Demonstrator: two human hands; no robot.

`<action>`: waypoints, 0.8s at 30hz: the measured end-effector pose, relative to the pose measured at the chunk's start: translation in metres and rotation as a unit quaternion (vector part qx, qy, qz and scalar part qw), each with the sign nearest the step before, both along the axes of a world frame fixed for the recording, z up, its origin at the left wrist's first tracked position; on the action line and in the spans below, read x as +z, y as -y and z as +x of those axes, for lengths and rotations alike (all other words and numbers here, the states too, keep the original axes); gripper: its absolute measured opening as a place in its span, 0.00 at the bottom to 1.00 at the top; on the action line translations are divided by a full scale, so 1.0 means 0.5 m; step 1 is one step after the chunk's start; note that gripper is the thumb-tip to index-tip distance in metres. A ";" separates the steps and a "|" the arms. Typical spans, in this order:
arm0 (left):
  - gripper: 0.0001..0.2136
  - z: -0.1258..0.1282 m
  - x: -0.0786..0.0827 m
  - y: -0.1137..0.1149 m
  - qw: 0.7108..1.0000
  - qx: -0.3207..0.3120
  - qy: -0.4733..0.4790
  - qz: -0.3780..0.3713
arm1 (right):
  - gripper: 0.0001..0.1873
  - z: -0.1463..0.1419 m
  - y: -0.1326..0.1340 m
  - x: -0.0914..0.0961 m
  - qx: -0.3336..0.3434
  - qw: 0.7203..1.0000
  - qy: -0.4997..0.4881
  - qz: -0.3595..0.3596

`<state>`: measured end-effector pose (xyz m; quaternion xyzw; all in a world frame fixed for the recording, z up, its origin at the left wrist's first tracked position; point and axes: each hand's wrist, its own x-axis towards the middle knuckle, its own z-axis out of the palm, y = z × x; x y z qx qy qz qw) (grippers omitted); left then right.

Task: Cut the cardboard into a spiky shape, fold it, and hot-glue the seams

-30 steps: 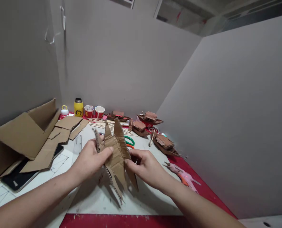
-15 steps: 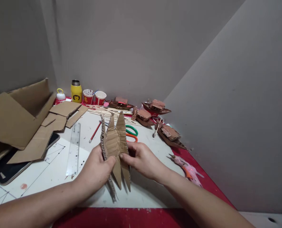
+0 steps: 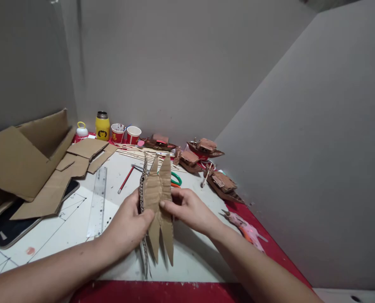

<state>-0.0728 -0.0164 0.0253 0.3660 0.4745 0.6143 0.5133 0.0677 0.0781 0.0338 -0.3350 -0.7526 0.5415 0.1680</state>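
My left hand (image 3: 127, 223) and right hand (image 3: 192, 210) pinch the pointed cardboard (image 3: 154, 191) mid-length, probably the safest hold; it seems light, stiffish, its tips easily creased.

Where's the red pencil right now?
In the head view, the red pencil lies left of centre, just beyond the left hand, between the clear ruler and the spiky cardboard that hand holds.

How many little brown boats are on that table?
4. One boat lies behind the sticks; to its right, a second boat sits at the back, a third boat just in front of it, and the fourth boat nearest the pink tool.
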 end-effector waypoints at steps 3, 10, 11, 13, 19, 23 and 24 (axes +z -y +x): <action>0.20 0.001 0.018 0.004 0.999 -0.022 0.028 0.000 | 0.07 0.008 0.003 0.013 -0.024 0.999 -0.027 -0.008; 0.19 0.014 -0.003 0.017 0.998 -0.003 -0.069 0.005 | 0.03 -0.003 0.025 -0.008 -0.033 0.992 0.009 0.125; 0.19 0.018 -0.012 0.019 0.996 0.007 -0.089 0.012 | 0.03 -0.005 0.026 -0.013 -0.039 0.987 0.026 0.153; 0.20 0.024 -0.028 0.020 0.993 0.019 -0.114 0.014 | 0.04 -0.009 0.024 -0.020 -0.045 0.980 0.057 0.188; 0.23 0.018 -0.025 0.014 0.997 -0.029 -0.066 0.025 | 0.07 -0.006 -0.001 0.002 -0.038 0.997 -0.021 0.071; 0.26 0.017 -0.009 0.018 0.996 -0.049 -0.068 0.033 | 0.10 0.001 -0.009 0.020 -0.079 0.996 -0.041 0.028; 0.27 0.017 -0.007 0.020 0.995 -0.053 -0.073 0.033 | 0.10 0.002 -0.008 0.021 -0.076 0.996 -0.036 0.019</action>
